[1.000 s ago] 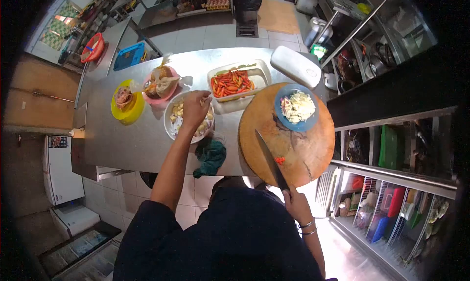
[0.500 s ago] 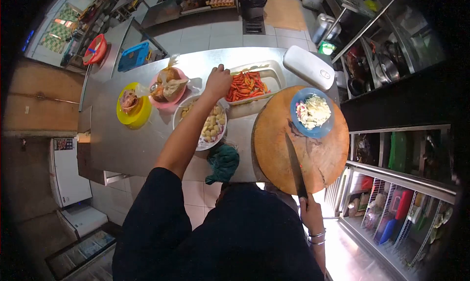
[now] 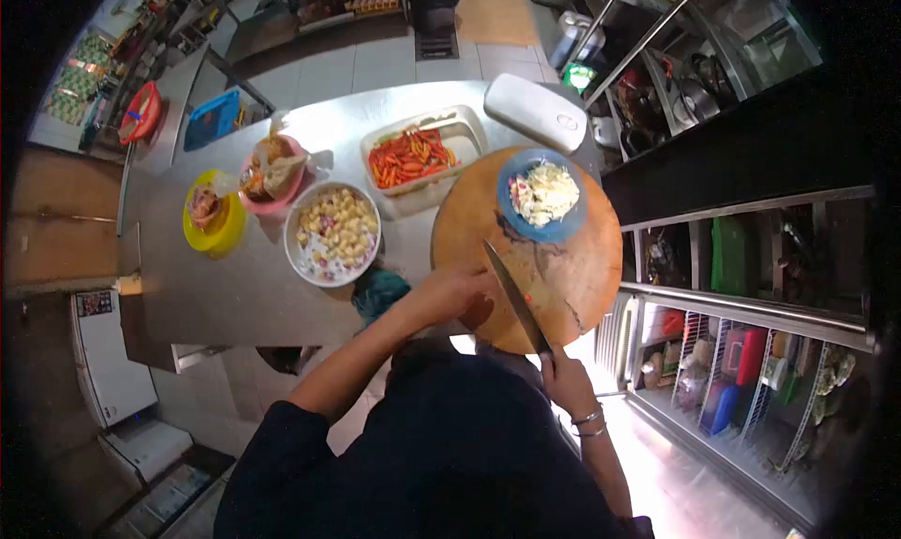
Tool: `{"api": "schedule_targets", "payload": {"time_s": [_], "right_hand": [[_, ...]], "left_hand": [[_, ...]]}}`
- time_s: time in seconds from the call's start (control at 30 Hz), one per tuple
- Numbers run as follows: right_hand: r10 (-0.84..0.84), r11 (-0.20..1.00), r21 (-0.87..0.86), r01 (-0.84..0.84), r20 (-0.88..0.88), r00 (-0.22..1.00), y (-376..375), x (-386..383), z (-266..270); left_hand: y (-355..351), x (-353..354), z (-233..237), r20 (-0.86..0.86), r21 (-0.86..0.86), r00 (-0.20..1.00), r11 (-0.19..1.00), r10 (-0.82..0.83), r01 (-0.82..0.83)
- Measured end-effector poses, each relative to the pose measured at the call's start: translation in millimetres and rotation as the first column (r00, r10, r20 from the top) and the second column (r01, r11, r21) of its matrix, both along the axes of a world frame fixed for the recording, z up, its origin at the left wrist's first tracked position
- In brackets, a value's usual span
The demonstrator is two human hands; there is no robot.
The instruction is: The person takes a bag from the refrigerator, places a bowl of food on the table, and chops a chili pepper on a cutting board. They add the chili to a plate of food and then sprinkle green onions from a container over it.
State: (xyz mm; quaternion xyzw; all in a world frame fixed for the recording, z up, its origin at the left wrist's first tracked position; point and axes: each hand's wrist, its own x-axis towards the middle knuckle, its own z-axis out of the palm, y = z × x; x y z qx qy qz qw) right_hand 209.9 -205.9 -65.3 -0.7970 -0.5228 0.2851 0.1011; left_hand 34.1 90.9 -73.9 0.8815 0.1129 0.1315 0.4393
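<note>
While the right hand (image 3: 568, 383) is gripping the kitchen knife (image 3: 514, 296) by its handle, the blade is pointing over the wooden chopping board (image 3: 593, 257), passing just right of the left hand (image 3: 460, 290). Left fingers are curling at the board's left edge; can't tell if they're holding anything. Farther out: blue bowl (image 3: 540, 233) holding shredded cabbage (image 3: 546, 192), then tub (image 3: 463, 133) holding red chillies (image 3: 408, 158).
</note>
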Motion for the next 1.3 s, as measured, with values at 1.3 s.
{"api": "schedule_targets", "payload": {"time_s": [1.3], "right_hand": [[-0.054,0.989,-0.145,0.029,-0.172,0.984,19,-12,42]], "left_hand": [[-54,15,-12,-0.018,0.107,0.997,0.991,0.080,-0.077]]}}
